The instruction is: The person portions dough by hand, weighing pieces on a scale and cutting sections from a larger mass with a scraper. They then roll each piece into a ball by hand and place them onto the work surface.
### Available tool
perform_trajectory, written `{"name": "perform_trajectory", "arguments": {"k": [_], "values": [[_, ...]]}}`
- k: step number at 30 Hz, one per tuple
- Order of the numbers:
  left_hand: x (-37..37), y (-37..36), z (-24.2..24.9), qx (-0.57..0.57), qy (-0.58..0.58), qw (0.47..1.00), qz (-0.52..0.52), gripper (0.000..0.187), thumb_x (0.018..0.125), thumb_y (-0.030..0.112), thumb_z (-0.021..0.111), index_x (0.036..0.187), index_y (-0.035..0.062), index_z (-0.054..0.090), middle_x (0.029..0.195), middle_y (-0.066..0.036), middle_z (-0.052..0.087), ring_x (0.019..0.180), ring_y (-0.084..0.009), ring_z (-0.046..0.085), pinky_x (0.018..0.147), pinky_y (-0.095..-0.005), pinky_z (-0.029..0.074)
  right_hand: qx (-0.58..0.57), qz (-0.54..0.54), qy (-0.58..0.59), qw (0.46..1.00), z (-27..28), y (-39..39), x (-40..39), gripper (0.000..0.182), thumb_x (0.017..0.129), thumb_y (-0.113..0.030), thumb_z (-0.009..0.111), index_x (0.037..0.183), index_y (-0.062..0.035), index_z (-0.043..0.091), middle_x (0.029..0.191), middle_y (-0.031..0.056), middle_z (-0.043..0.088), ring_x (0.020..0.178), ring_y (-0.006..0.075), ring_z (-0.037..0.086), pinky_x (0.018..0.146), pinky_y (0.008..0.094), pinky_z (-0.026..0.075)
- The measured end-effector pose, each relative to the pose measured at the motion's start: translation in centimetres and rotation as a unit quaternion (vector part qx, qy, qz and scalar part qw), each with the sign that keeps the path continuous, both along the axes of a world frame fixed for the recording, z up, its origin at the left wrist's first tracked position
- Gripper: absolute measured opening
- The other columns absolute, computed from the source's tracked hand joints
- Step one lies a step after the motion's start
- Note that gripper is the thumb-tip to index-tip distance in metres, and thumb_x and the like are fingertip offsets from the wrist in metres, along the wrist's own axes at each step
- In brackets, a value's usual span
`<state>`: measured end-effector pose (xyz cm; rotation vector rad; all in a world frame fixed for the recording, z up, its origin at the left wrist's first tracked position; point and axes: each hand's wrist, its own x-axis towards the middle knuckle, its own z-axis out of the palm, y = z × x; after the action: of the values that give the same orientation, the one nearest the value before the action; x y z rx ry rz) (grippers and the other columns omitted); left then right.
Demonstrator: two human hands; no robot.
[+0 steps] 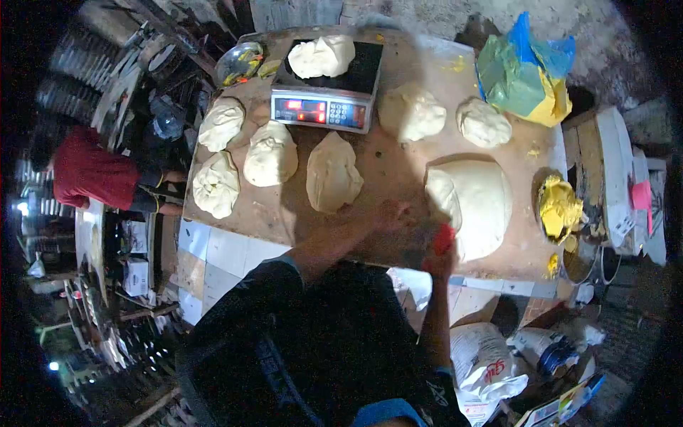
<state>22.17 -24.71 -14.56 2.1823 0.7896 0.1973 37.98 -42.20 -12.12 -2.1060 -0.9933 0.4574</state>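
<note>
My right hand is closed around a red-handled tool at the lower left edge of a large dough slab; its blade is too dark to make out. My left hand is just left of the slab, over the table, its fingers smeared by motion. A dough piece lies to the left of that hand. Another dough lump rests on the digital scale, whose red display is lit. Several more lumps are spread about, including one dough lump right of the scale.
On the wooden table, a bowl of yellow fat stands at the right edge and a blue, green and yellow plastic bag at the back right. White sacks stand below. A person in a red shirt is at the left.
</note>
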Motion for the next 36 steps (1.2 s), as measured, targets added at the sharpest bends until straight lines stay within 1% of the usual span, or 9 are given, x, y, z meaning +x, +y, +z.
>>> {"name": "perform_trajectory", "arguments": {"k": [5,10,12,16,19,24,27,30,36], "values": [[-9.8,10.8,8.7,-0.027,-0.27,0.951,0.149,0.04,0.082,0.037,0.066,0.105,0.0047,0.06,0.082,-0.011,0.064,0.07,-0.0201,0.063,0.063,-0.0355,0.051,0.087,0.016,-0.328,0.94,-1.3,2.7,-3.8,0.048,0.077,-0.032,0.064,0.117,-0.0074,0.053,0.107,0.0178,0.059,0.099,0.0347,0.056,0.086,0.045,0.045],[-21.1,24.3,16.9,0.271,-0.197,0.853,0.401,0.027,0.079,0.013,0.063,0.104,0.0072,0.056,0.09,-0.009,0.063,0.077,-0.0228,0.064,0.07,-0.0379,0.052,-0.069,0.106,-0.081,0.989,6.2,16.3,-6.4,0.016,0.083,-0.019,0.062,0.086,-0.003,0.062,0.082,0.015,0.061,0.078,0.0288,0.059,0.07,0.0402,0.047],[-23.0,28.8,16.6,0.25,-0.226,0.84,0.425,0.028,0.079,0.01,0.06,0.106,0.0073,0.056,0.09,-0.009,0.063,0.081,-0.0242,0.063,0.071,-0.0392,0.051,0.097,0.304,-0.309,0.896,9.0,25.8,-8.6,0.016,0.084,-0.02,0.062,0.087,-0.0045,0.062,0.086,0.0164,0.062,0.077,0.0303,0.061,0.065,0.0406,0.048],[-22.7,36.5,10.1,0.049,-0.333,0.83,0.446,0.053,0.08,0.004,0.052,0.131,0.0049,0.036,0.106,-0.019,0.057,0.099,-0.0315,0.058,0.083,-0.0402,0.047,0.21,0.372,-0.183,0.886,15.6,44.8,-18.6,0.038,0.073,-0.011,0.061,0.112,-0.0089,0.058,0.094,0.019,0.062,0.086,0.0335,0.061,0.075,0.0406,0.051],[-21.7,37.4,8.6,0.042,-0.337,0.834,0.434,0.073,0.08,-0.001,0.046,0.142,0.0012,0.007,0.124,-0.025,0.046,0.114,-0.0355,0.05,0.096,-0.0394,0.04,0.027,0.367,-0.35,0.862,15.9,52.7,-25.3,0.077,0.068,-0.005,0.063,0.139,-0.0174,0.036,0.135,0.0388,0.029,0.129,0.0559,0.021,0.105,0.0606,0.02],[-22.0,37.2,8.8,0.042,-0.348,0.845,0.403,0.07,0.078,-0.007,0.039,0.141,-0.0028,0.008,0.134,-0.032,0.035,0.121,-0.0477,0.039,0.101,-0.0492,0.034,-0.041,0.37,-0.41,0.832,12.0,58.6,-27.1,0.063,0.067,-0.014,0.066,0.127,-0.0138,0.049,0.131,0.0288,0.041,0.12,0.0492,0.039,0.098,0.0616,0.03],[-20.5,36.5,6.9,0.2,-0.204,0.898,0.334,0.063,0.081,0.001,0.039,0.139,-0.0047,0.018,0.142,-0.031,0.024,0.129,-0.0519,0.026,0.105,-0.054,0.028,0.148,0.336,-0.001,0.93,10.0,61.5,-20.5,0.036,0.067,-0.016,0.065,0.102,-0.0076,0.062,0.106,0.021,0.06,0.104,0.0307,0.057,0.084,0.0489,0.049],[-18.3,35.6,10.4,0.222,0.229,0.92,0.227,0.06,0.09,0.02,0.039,0.142,-0.0029,0.021,0.146,-0.027,0.021,0.135,-0.0459,0.019,0.111,-0.0484,0.018,0.269,0.246,0.618,0.696,11.1,56.2,-10.6,0.061,0.071,-0.034,0.057,0.121,0.0,0.049,0.12,0.019,0.054,0.112,0.0367,0.052,0.093,0.0532,0.045],[-16.4,35.8,11.5,0.219,0.248,0.915,0.232,0.067,0.091,0.038,0.046,0.14,-0.0038,0.027,0.141,-0.027,0.032,0.131,-0.0407,0.032,0.108,-0.0497,0.024,0.546,-0.062,0.633,0.546,6.1,36.8,-3.7,0.079,0.07,-0.038,0.064,0.136,-0.0048,0.037,0.131,0.0185,0.047,0.117,0.0303,0.049,0.099,0.0485,0.041]]}}
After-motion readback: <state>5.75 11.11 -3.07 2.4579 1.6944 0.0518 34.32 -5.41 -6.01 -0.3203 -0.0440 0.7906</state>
